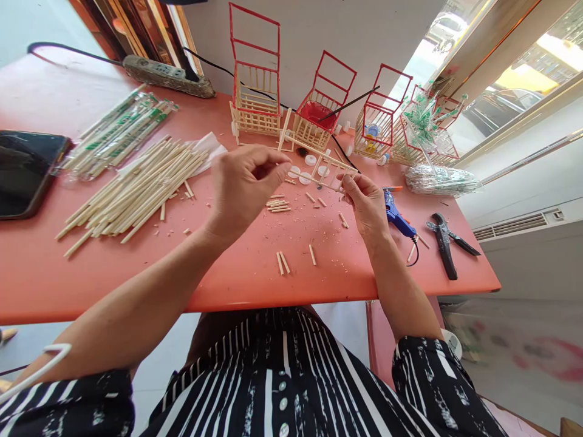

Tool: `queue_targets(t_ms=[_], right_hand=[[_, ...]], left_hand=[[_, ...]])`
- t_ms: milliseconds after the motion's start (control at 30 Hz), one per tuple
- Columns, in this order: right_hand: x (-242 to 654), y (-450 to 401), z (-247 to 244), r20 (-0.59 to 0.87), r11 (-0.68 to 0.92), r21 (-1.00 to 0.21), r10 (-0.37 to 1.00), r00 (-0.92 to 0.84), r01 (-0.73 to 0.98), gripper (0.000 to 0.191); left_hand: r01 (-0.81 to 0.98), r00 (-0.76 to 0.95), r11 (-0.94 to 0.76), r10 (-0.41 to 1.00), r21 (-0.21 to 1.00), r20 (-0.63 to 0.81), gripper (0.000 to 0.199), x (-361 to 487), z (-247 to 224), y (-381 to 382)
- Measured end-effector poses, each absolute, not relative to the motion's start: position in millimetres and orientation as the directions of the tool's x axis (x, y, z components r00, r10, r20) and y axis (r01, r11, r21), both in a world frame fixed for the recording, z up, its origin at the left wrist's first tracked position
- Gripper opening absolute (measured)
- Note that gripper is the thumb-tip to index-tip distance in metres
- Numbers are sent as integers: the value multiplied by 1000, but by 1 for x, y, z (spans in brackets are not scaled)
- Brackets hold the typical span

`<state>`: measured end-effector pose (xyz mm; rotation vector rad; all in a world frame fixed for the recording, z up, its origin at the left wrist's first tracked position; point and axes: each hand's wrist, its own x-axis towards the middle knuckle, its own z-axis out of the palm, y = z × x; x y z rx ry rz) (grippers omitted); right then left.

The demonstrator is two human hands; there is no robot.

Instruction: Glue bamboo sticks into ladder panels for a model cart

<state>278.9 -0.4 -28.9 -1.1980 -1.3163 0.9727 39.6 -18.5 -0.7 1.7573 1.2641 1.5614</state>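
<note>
My right hand [365,199] pinches the near right corner of a small ladder-like frame of wooden sticks [322,165], holding it tilted above the table. At the frame's left end, my left hand [248,185] has thumb and forefinger pressed together. Whatever those fingertips grip, if anything, is too small to make out. White round bottle caps [310,159] lie behind and under the frame. Short cut sticks [277,205] are scattered on the table below it. A blue glue gun [398,213] lies just right of my right hand.
Long sticks [136,188] are heaped at left beside wrapped bundles [121,130] and a dark phone or tablet [30,173]. Small stick carts with red trim [257,91] line the wall, near a power strip [168,76]. Black cutters [446,243] lie near the right edge of the pink table [255,285].
</note>
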Motion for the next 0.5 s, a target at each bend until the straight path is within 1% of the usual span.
queue_targets(t_ms=[67,133,367,500], right_hand=[[274,-3,-29,198,185,-969,978,68,163,54],[269,-5,-29,217,201,-959,974,59,201,53],[260,-9,-33,255,245,-940,967,9,238,49],[259,-9,-35,255,254,-945,967,-20,208,44]], left_hand=[[384,-19,-358,919,851,395,10,44,-2,-23],[430,-9,-305,940,850,342,12,46,-4,-22],[502,26,-291,946,814,322,15,44,-9,-15],[544,54,-285,951,790,306,20,44,-10,-14]])
